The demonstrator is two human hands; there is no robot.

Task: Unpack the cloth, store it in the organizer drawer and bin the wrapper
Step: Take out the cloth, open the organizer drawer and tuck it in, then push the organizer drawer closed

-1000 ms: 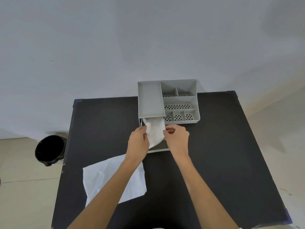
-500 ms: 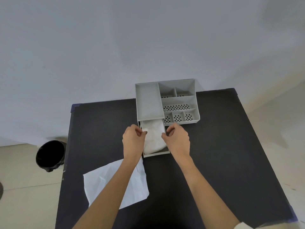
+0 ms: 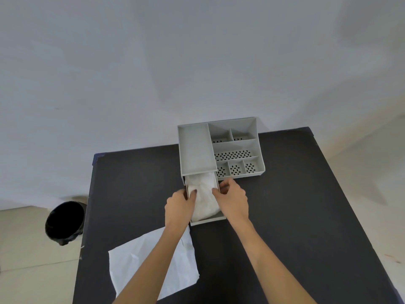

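Observation:
A white cloth (image 3: 204,196) lies bunched inside the pulled-out drawer (image 3: 209,221) of the grey organizer (image 3: 195,150). My left hand (image 3: 178,208) rests at the drawer's left wall with its thumb pressing on the cloth. My right hand (image 3: 232,201) is at the drawer's right wall, fingers curled on the cloth's right edge. The flat white wrapper (image 3: 153,264) lies on the black table (image 3: 295,216) near the front left, partly under my left forearm.
A black bin (image 3: 64,222) stands on the floor left of the table. The organizer's top holds several open compartments with perforated floors (image 3: 233,154). A pale wall rises behind the table.
The cloth has gone down from above the drawer into it. Both hands moved apart to the drawer's side walls and lowered with it.

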